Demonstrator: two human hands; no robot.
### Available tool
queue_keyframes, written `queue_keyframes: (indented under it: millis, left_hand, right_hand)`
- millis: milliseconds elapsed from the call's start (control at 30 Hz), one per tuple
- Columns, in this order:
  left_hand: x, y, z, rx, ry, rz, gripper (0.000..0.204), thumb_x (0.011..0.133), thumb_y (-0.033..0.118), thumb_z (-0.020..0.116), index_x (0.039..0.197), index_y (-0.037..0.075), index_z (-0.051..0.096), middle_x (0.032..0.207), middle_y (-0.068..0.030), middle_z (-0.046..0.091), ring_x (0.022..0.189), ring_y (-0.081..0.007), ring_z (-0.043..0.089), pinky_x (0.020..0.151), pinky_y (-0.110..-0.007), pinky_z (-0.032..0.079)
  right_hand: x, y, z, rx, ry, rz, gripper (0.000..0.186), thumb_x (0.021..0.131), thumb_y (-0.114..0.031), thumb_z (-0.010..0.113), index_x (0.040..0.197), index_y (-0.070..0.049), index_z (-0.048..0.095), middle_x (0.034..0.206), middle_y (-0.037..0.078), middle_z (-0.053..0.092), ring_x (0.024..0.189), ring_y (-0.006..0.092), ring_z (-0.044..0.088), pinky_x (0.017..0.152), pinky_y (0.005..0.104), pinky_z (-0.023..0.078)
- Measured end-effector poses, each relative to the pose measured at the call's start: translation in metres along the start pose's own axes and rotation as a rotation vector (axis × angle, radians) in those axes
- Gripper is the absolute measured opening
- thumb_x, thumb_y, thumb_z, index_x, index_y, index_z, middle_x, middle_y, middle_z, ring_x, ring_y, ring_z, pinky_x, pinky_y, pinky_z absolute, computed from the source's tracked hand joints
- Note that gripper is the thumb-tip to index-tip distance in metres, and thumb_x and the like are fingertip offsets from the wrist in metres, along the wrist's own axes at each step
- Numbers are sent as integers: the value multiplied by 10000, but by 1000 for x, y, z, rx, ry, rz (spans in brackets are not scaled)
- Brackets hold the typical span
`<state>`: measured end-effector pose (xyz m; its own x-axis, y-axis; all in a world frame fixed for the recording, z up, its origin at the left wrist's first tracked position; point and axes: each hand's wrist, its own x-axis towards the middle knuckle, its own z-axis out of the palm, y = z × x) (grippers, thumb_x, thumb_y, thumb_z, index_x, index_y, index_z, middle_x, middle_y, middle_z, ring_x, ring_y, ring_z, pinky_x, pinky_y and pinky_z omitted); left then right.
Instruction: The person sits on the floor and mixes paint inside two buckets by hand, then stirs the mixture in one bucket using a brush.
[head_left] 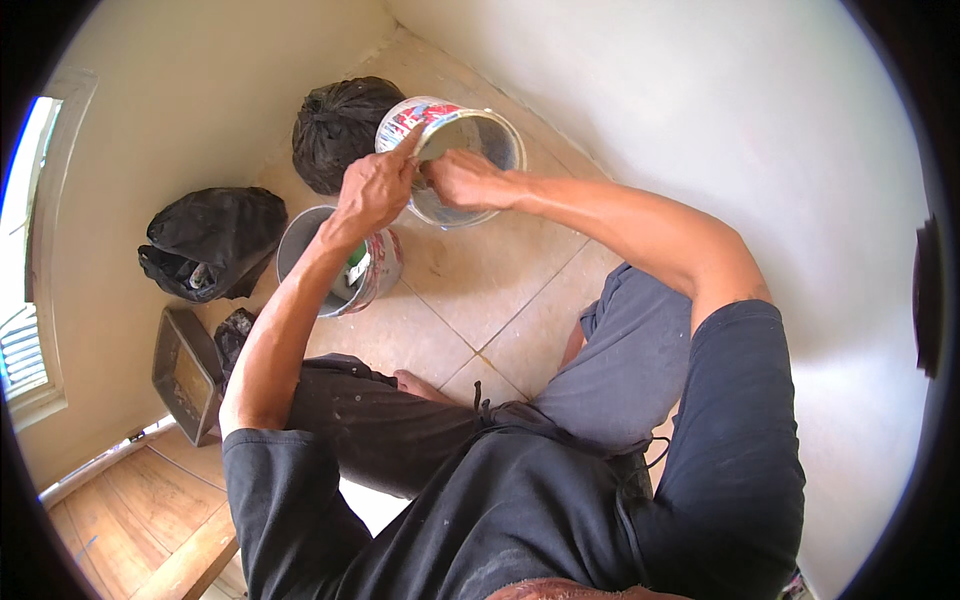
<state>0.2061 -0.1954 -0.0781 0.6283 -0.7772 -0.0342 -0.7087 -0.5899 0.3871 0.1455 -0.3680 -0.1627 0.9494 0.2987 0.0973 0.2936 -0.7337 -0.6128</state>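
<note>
A white bucket point(442, 110) with red markings is tilted toward me on the tiles. My left hand point(376, 186) grips its near left side, index finger along the outside. My right hand point(462, 178) reaches into the bucket's mouth, fingers curled and their tips hidden, so what they hold cannot be made out. Below my left hand stands a second bucket point(386, 268), partly behind my forearm, with something green and white point(356, 262) inside.
Black bags point(335, 130) point(215, 230) lie by the left wall. A grey tray point(180, 370) leans there, beside a wooden surface point(130, 510) at lower left. A window point(30, 250) is at far left. My bent legs are below; a white wall point(780, 130) rises at right.
</note>
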Motion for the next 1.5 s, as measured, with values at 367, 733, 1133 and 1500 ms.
queue_keyframes:
  millis: [367,733,1133,1500]
  left_hand:
    - [-5,-24,-3,-2,19,-2,496,1008,230,483,1496,144,455,890,-301,681,852,-466,672,777,-532,507]
    - [-5,-15,-10,-33,-18,-16,508,1006,223,480,1506,147,440,904,-310,673,880,-464,671,803,-524,509]
    - [-17,-46,-11,-138,82,6,476,1006,213,499,1473,126,475,834,-301,651,794,-463,658,727,-522,497]
    - [-21,-48,-8,-91,101,0,425,1006,219,504,1419,126,542,861,-258,684,790,-429,673,726,-510,517]
  right_hand:
    - [3,-6,-42,-182,-171,100,175,694,-99,654,811,23,702,801,273,688,816,438,697,714,510,552]
    - [-7,1,14,-66,13,27,183,750,-127,591,769,30,683,793,288,674,791,454,685,699,529,555]
    - [5,-27,-55,-197,-62,-33,149,740,-27,607,831,80,657,812,317,666,797,473,683,691,516,547]
    - [1,-43,-77,-295,-89,-81,106,823,-48,591,832,16,675,794,278,667,766,453,674,671,520,535]
